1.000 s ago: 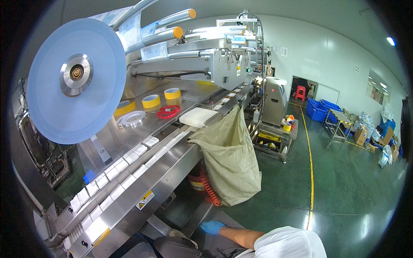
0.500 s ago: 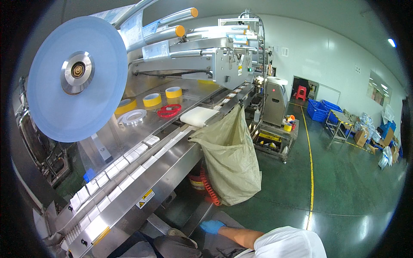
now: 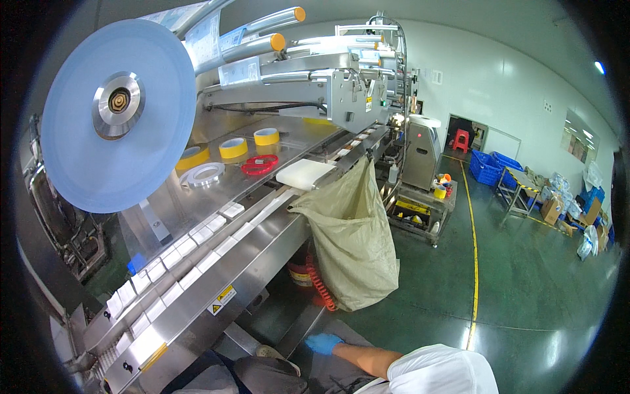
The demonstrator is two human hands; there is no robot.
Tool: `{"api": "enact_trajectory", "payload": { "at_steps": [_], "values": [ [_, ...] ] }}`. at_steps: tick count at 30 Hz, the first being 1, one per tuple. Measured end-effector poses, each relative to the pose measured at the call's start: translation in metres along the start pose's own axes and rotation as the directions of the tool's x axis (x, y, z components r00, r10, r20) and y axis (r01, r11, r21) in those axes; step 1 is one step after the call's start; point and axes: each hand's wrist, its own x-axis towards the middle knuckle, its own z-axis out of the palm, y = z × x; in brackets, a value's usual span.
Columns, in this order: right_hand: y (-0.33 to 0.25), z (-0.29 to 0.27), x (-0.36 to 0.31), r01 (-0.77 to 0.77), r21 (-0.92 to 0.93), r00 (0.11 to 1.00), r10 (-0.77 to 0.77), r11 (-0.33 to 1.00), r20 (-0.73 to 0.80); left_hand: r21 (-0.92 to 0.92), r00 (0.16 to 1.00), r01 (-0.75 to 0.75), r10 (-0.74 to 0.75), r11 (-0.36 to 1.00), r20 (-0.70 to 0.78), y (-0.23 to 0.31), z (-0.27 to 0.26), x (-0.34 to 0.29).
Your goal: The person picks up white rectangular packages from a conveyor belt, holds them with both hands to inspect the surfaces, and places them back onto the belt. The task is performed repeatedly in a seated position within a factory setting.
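Note:
My right hand (image 3: pixel 324 343), in a blue glove, rests on my grey-trousered leg (image 3: pixel 331 368), fingers laid out flat and nothing seen in it. My left hand is out of the picture. Ahead and to the left of the right hand runs a steel conveyor (image 3: pixel 259 240) on a slant. White flat pieces (image 3: pixel 209 261) line its channel, and a second row of small white packs (image 3: pixel 172 257) lies along the ledge beside it. A beige sack (image 3: pixel 351 246) hangs off the conveyor's near side, beyond my hand.
A large blue film roll (image 3: pixel 72 125) stands at left. On the steel deck lie yellow tape rolls (image 3: pixel 233 150), red-handled scissors (image 3: pixel 260 165) and a silvery ring (image 3: pixel 202 175). A coiled red hose (image 3: pixel 318 285) hangs under the conveyor. Blue crates (image 3: pixel 485 169) and a striped-edge table (image 3: pixel 518 180) stand far right.
The whole view has shifted very slightly. My right hand stays on my leg, and the white pieces show no clear movement.

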Motion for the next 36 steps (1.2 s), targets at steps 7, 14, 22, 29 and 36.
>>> {"api": "enact_trajectory", "payload": {
  "at_steps": [7, 14, 22, 29, 36],
  "values": [
    [0.01, 0.015, 0.01, -0.064, 0.011, 0.998, 0.064, 0.998, 0.015, 0.014, 1.0, -0.019, 0.02, 1.0, 0.0, 0.0, 0.006, -0.002],
    [0.018, 0.031, 0.015, -0.058, -0.032, 0.998, 0.057, 0.998, -0.021, 0.038, 0.999, -0.049, 0.049, 0.998, -0.001, -0.001, 0.015, -0.008],
    [0.005, 0.026, 0.009, -0.03, -0.043, 0.999, 0.032, 0.999, 0.037, 0.06, 0.997, -0.079, 0.079, 0.995, -0.01, -0.004, 0.03, -0.018],
    [0.005, 0.033, 0.009, -0.019, -0.068, 1.0, 0.02, 0.998, 0.015, 0.044, 0.999, -0.053, 0.053, 0.998, 0.015, 0.007, 0.005, -0.033],
    [-0.001, 0.041, 0.01, 0.016, -0.073, 1.0, -0.015, 0.997, 0.006, 0.015, 0.999, 0.031, -0.03, 0.999, -0.03, 0.007, 0.006, -0.045]
  ]
}}
